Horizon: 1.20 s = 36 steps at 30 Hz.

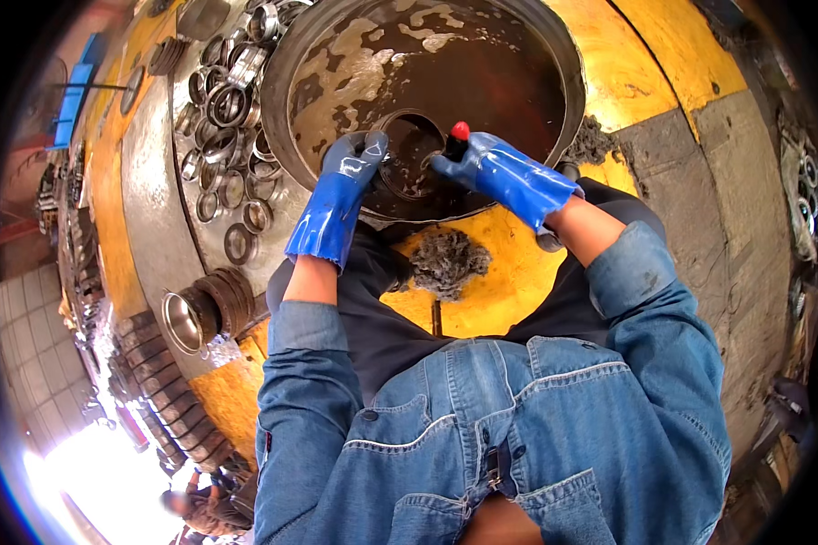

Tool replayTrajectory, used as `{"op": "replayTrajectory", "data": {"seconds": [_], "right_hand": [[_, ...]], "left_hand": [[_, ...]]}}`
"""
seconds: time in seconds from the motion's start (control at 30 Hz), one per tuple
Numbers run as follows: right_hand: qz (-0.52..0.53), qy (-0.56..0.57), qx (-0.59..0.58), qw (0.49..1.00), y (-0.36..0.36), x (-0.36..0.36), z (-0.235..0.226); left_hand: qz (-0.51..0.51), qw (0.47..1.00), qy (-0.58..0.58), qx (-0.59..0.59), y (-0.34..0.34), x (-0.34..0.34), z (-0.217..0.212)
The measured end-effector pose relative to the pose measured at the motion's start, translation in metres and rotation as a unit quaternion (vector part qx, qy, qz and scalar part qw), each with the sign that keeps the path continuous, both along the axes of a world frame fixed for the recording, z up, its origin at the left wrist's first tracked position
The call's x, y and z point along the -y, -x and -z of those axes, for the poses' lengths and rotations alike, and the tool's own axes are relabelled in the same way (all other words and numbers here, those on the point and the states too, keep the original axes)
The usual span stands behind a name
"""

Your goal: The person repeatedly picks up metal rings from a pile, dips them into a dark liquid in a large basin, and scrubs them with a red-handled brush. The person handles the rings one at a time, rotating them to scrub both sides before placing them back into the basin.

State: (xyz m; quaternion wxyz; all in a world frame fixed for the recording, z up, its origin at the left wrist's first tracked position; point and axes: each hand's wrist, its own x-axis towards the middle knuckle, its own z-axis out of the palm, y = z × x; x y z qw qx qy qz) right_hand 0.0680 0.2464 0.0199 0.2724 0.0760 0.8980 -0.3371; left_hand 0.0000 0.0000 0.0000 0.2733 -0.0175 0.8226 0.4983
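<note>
Both my hands wear blue rubber gloves and are over a wide round metal tub (279,123) of dark, foamy liquid (509,82). A dark metal ring (407,114) is held low at the tub's near side, partly in the liquid. My left hand (356,162) is closed on the ring's left edge. My right hand (474,162), at the ring's right side, is closed around a black tool handle with a red end (461,133). The tool's working end is hidden, so its kind cannot be told.
Many loose metal rings (232,186) lie left of the tub. Stacked larger rings (227,304) stand nearer to me. A clump of grey metal shavings or fibre (449,262) sits between my legs on a yellow surface (509,300). Grey sheets (682,200) cover the right side.
</note>
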Motion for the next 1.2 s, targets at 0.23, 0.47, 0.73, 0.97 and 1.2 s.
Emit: {"op": "replayTrajectory", "data": {"seconds": [0.23, 0.47, 0.73, 0.97, 1.2], "right_hand": [[-0.239, -0.222, -0.281, 0.902, 0.031, 0.017, -0.005], [-0.269, -0.254, -0.345, 0.863, 0.030, 0.003, 0.012], [0.041, 0.001, -0.058, 0.997, -0.003, 0.016, 0.018], [0.231, 0.398, 0.117, 0.880, -0.008, 0.032, -0.028], [0.420, 0.515, 0.173, 0.727, 0.013, 0.021, 0.022]], "left_hand": [[0.060, 0.988, 0.101, -0.096, 0.008, -0.008, -0.003], [0.058, 0.980, 0.172, -0.074, 0.008, -0.015, -0.003], [0.053, 0.981, 0.151, -0.113, 0.002, -0.013, -0.012], [0.078, 0.972, 0.207, -0.078, 0.003, -0.009, -0.027], [0.086, 0.967, 0.221, -0.090, -0.002, -0.019, -0.039]]}}
